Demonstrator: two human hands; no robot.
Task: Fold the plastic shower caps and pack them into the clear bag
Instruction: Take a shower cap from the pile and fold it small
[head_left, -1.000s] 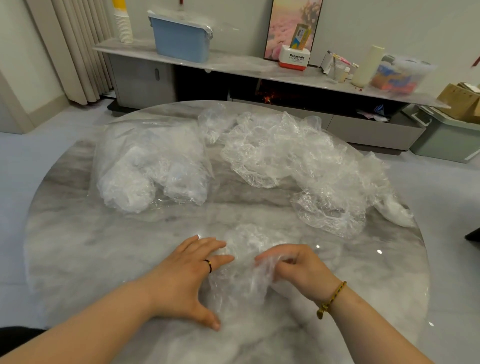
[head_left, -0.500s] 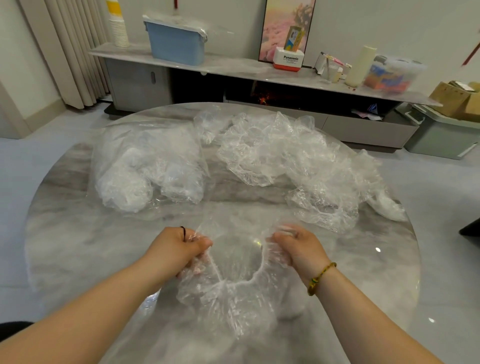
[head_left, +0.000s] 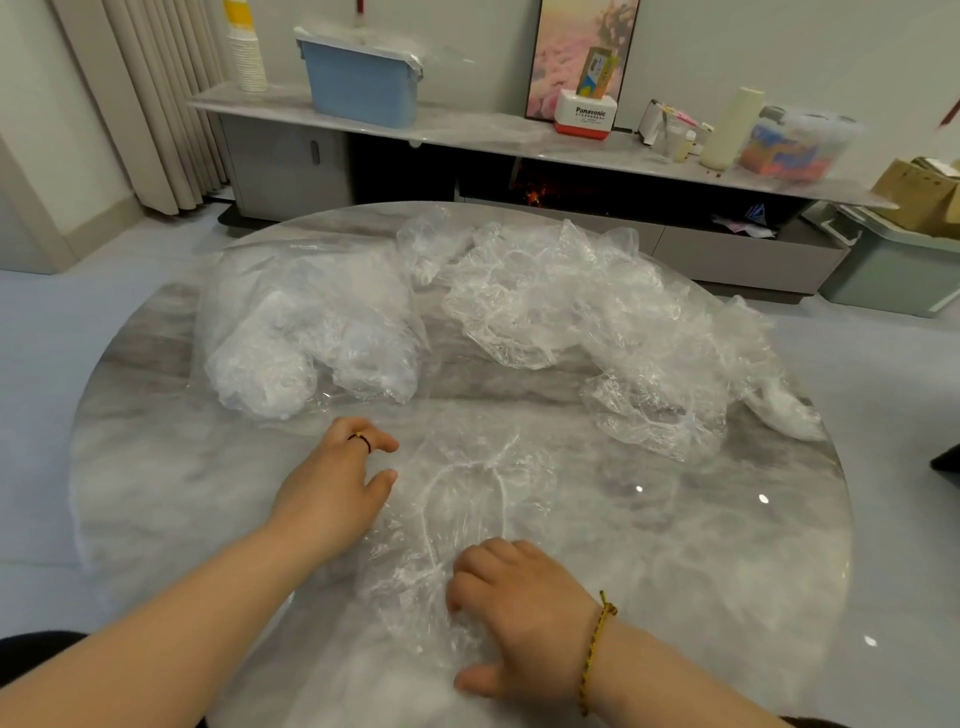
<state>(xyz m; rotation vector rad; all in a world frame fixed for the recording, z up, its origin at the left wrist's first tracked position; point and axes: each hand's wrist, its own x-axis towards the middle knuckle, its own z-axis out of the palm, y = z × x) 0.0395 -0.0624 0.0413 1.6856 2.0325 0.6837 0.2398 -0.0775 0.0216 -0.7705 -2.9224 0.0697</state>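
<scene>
Round grey-white marble table (head_left: 156, 493) under me, its near rim running beneath both my forearms, its far rim just behind the plastic. One crinkly clear plastic shower cap (head_left: 467, 493) lies spread flat in the middle of the near half, white elastic line showing through it.

Left hand (head_left: 332, 493), one dark ring on it, sits at the cap's left edge: fingers loosely bent, thumb and forefinger apart, nothing caught between them. Right hand (head_left: 519, 613), one braided yellow bracelet (head_left: 597, 644) at the wrist, is down on the cap's near end, fingers curled onto the film and thumb splayed toward me. Whether those fingers nip the plastic or only press it, I can't tell.

Room to move: bare marble left of my left hand all the way to the rim, and a wide bare stretch right of the cap out to the right rim.

Far left, one stuffed clear plastic bag (head_left: 311, 332), bundled caps showing inside, its near edge just beyond my left knuckles. Far right, one sprawling heap of loose clear caps (head_left: 597, 322), too tangled to count, apart from the flat cap. A bare strip of marble runs between bag and heap.

Behind the table: one long grey sideboard (head_left: 467, 135), one blue lidded box (head_left: 363, 83) and one stack of paper cups (head_left: 247, 52) on it.
</scene>
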